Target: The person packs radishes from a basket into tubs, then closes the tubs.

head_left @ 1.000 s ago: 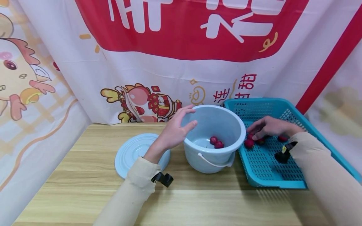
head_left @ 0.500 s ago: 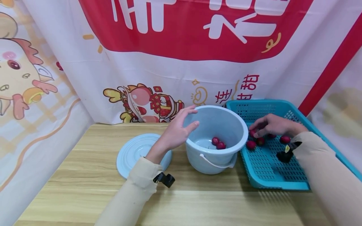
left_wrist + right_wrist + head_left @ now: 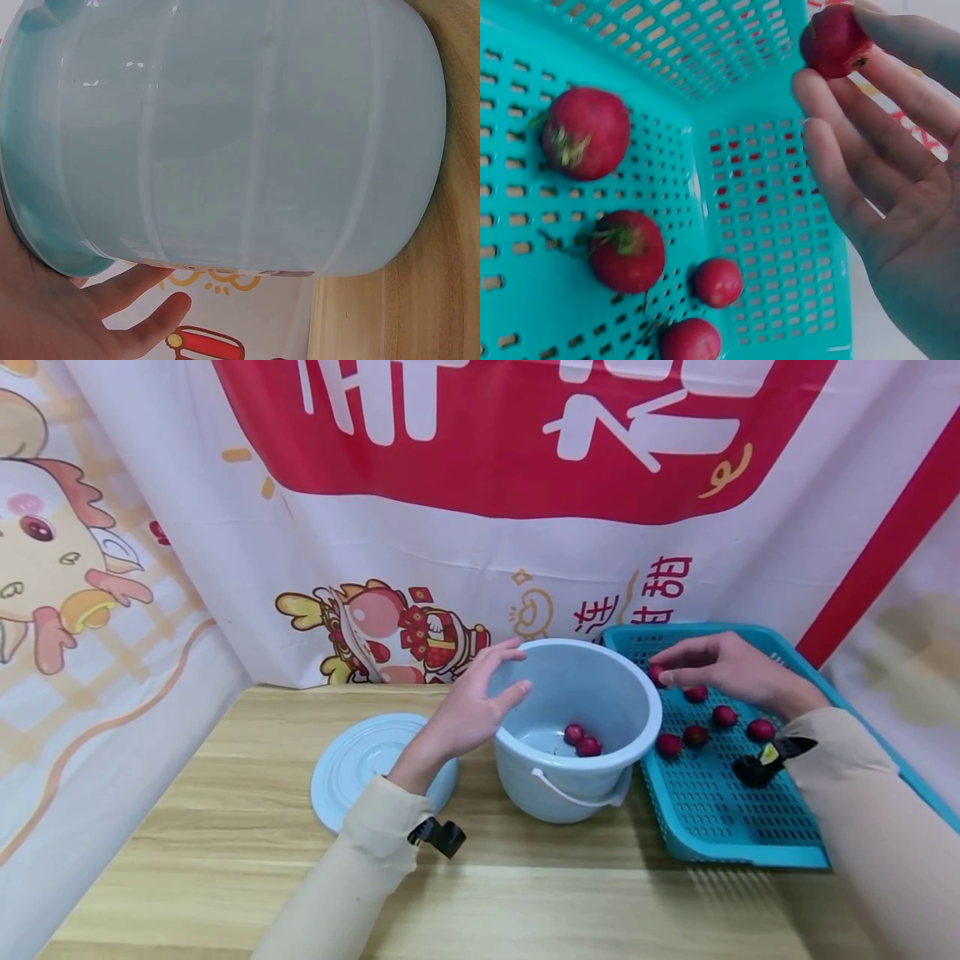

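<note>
My right hand (image 3: 738, 672) pinches a small red radish (image 3: 835, 41) between thumb and fingertips, raised near the basket's far left part. Below it, several radishes (image 3: 586, 133) with short green stem stubs lie on the floor of the turquoise perforated basket (image 3: 738, 818). A light blue bucket (image 3: 555, 793) stands left of the basket, holding two radishes (image 3: 588, 746) on its bottom. My left hand (image 3: 468, 706) is at the bucket's left rim, fingers spread and loosely bent, thumb apart from them. In the left wrist view, those fingers (image 3: 150, 322) show beside the bucket wall.
A round light blue lid (image 3: 345, 777) lies on the wooden table (image 3: 187, 852), partly under the left forearm in view. The bucket's white handle (image 3: 570, 793) hangs down at the front. A printed curtain (image 3: 450, 552) hangs behind the table.
My right hand has lifted a radish from the basket and moved up and slightly away, uncovering radishes beneath. The left hand stays at the bucket rim.
</note>
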`<state>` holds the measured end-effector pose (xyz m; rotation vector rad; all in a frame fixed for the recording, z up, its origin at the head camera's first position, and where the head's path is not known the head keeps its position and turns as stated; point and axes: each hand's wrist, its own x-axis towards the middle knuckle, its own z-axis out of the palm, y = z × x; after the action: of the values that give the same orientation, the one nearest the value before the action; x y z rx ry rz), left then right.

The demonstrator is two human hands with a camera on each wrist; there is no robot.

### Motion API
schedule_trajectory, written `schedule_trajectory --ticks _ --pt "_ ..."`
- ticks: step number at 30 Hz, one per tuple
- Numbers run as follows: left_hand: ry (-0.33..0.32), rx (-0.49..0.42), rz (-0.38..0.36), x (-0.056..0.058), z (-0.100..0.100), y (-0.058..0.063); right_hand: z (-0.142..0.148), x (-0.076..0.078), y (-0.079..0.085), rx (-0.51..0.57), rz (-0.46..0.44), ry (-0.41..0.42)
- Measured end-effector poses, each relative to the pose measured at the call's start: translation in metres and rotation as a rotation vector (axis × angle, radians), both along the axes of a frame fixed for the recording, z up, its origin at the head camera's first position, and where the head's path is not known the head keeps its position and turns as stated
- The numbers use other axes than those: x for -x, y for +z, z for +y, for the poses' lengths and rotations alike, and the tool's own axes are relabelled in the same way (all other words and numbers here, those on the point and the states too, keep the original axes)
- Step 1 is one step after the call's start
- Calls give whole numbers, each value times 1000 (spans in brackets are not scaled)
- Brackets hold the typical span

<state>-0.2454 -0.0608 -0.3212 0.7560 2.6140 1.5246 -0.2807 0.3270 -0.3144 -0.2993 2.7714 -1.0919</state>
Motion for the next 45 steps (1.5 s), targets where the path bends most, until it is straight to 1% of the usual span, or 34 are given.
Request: schedule_trajectory --ticks 6,12,21,26,31,37,41,45 --pt "3 0 2 0 0 1 -10 -7 10 60 41 -40" --pt "2 -3 -2 0 0 1 -19 -13 15 74 89 -77" --pt "6 -2 -16 0 0 0 -31 -20 20 142 209 -66" --pt "11 0 -14 -1 0 0 -39 -25 21 180 252 -54" --pt "11 1 -2 -1 0 1 -48 -29 23 221 307 -27" --pt "10 -2 -3 -1 0 1 -58 -33 22 261 363 60" --pt "6 -2 0 -1 1 1 -65 -35 20 272 376 105" --pt "5 -5 -4 -1 1 1 -74 -38 18 255 366 119"
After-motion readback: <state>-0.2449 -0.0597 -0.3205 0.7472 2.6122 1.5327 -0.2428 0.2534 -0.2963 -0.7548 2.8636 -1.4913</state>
